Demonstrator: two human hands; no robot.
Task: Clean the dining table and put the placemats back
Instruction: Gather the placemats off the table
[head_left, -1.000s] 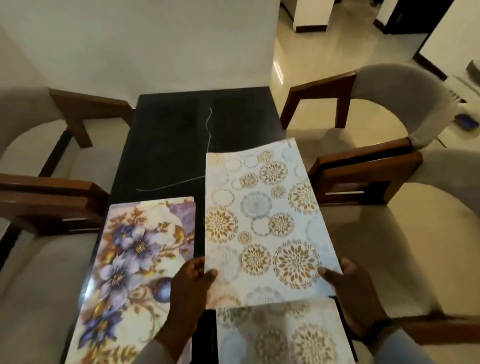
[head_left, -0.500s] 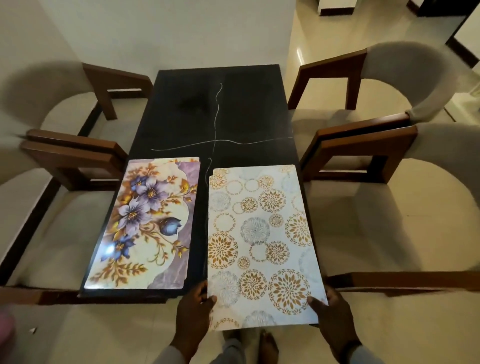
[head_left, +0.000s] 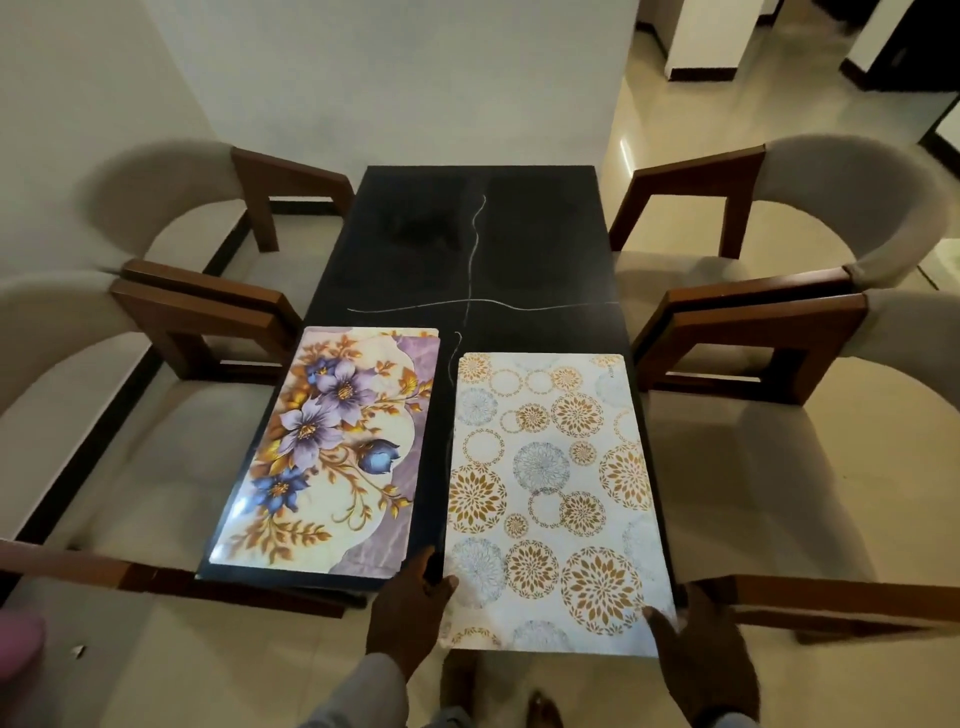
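Pinching the near corners of the white mat (head_left: 550, 488): left hand (head_left: 410, 608) at the 7 o'clock corner, thumb on top and fingers curled under the edge; right hand (head_left: 696, 654) at the 5 o'clock corner, thumb tip on the pattern, fingers out of sight beneath. Clamped on the mat at both corners, then, not merely resting. Lying flat along the right half of the table (head_left: 488, 234), long side running 12 to 6, with the near edge hanging off the table's 6 o'clock end. Judged thin and light, half-stiff like a plastic sheet: staying flat where unsupported, yet likely to bow if lifted by one corner alone. Glossy face, so probably slick on the polished top; easy to slide, easy to overshoot. Best taken as now, at two corners of one short edge, or by both long edges at the middle if carried. Nothing fragile, though a sharp fold might crease it. Likely needing a push toward 12 to bring the near edge onto the top. At 9 o'clock from it, just beside and apart by a dark strip, the floral mat (head_left: 332, 447), flat and wholly on the table. Far half of the top bare but for pale veins. Chairs (head_left: 779, 343) drawn up at 3 and 9.
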